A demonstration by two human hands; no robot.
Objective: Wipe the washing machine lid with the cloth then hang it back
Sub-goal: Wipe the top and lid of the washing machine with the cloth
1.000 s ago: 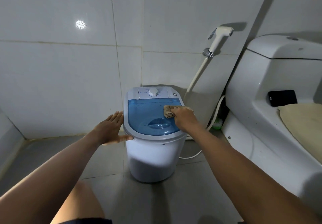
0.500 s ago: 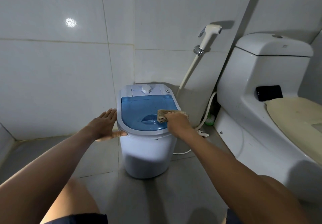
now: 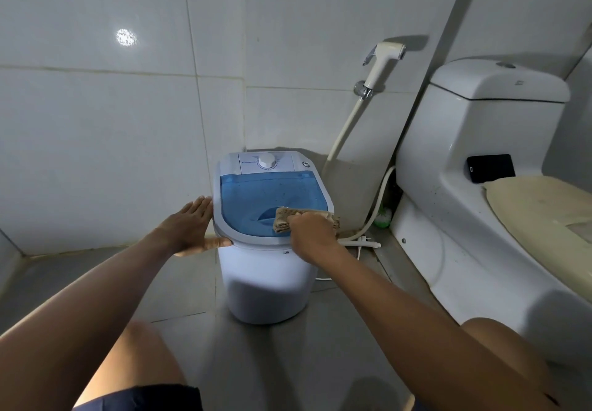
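Note:
A small white washing machine (image 3: pixel 266 285) stands on the floor in the wall corner. Its translucent blue lid (image 3: pixel 256 197) lies closed, with a white dial panel behind it. My right hand (image 3: pixel 312 233) presses a folded tan cloth (image 3: pixel 285 218) onto the lid's near right part, by the rim. My left hand (image 3: pixel 192 228) lies flat against the machine's left rim, fingers straight, thumb along the front edge, holding nothing.
A white toilet (image 3: pixel 480 141) with a beige seat cover (image 3: pixel 541 209) fills the right side; a black phone (image 3: pixel 490 168) lies on it. A bidet sprayer (image 3: pixel 382 61) hangs on the tiled wall, its hose running down between toilet and machine. Grey floor tiles surround the machine.
My right hand has drawn the cloth from the lid's far right part toward the near rim. The left hand has stayed on the machine's left side. The camera has shifted slightly.

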